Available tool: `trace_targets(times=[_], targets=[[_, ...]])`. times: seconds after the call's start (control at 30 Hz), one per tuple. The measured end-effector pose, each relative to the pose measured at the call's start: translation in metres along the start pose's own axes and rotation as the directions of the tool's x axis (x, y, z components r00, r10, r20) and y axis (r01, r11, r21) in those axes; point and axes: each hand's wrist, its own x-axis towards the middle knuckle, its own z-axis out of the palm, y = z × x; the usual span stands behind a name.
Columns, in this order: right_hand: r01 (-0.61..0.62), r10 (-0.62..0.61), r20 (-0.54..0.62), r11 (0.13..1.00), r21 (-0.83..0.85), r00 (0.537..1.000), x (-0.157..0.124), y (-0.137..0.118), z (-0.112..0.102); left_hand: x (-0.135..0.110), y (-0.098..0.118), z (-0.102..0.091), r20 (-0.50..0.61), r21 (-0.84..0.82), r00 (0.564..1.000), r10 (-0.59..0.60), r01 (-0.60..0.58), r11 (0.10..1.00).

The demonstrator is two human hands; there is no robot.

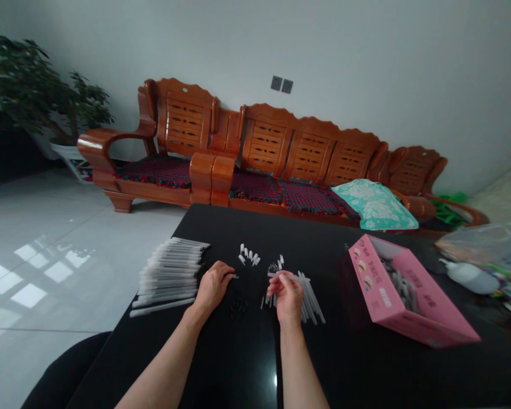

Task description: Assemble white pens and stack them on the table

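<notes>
My left hand [213, 284] rests on the black table [247, 363], its fingers pinched on a small thin part whose tip shows at the fingertips. To its left lies a neat row of white pen tubes [170, 274]. My right hand [287, 294] is closed in a pinch on a thin white tube above a loose heap of clear pen tubes [309, 298]. Between and beyond the hands lie several small white caps [249, 255], and a cluster of small dark parts [237, 307] sits near my left wrist.
An open pink cardboard box [409, 301] with more parts stands to the right. Plastic bags and a white bottle [468, 276] lie at the far right. Beyond the table are wooden sofas [255, 147], a teal pillow [375, 204] and a potted plant [29, 91].
</notes>
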Motion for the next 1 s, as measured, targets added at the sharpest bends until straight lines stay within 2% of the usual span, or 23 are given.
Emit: trace_targets(times=[0.07,0.13,0.27,0.4,0.63,0.87,1.0], targets=[[0.026,-0.025,-0.04,1.0,0.013,0.999,0.002,-0.003,-0.002,0.0,0.01,0.004,-0.022,0.03,1.0,0.013,-0.012,0.999],[0.048,-0.047,-0.074,0.999,0.015,0.996,0.004,-0.004,-0.004,0.001,0.027,0.011,0.007,0.033,1.0,0.021,-0.021,0.999],[0.086,-0.086,-0.118,0.996,0.001,0.989,0.006,-0.003,-0.007,0.004,0.069,0.032,0.212,0.085,0.977,-0.025,0.007,0.996],[0.088,-0.087,-0.131,0.996,0.002,0.988,0.007,-0.002,-0.012,0.006,0.093,0.049,0.293,0.281,0.946,-0.136,0.051,0.958],[0.08,-0.074,-0.15,0.996,0.03,0.986,0.008,-0.003,-0.014,0.008,0.097,0.055,0.285,0.447,0.937,-0.202,0.056,0.893],[0.061,-0.054,-0.129,0.997,0.052,0.99,0.007,-0.004,-0.013,0.011,0.101,0.056,0.311,0.464,0.922,-0.232,0.066,0.883],[0.05,-0.043,-0.138,0.998,0.046,0.99,0.007,-0.003,-0.013,0.013,0.098,0.049,0.285,0.453,0.932,-0.223,0.074,0.888]])
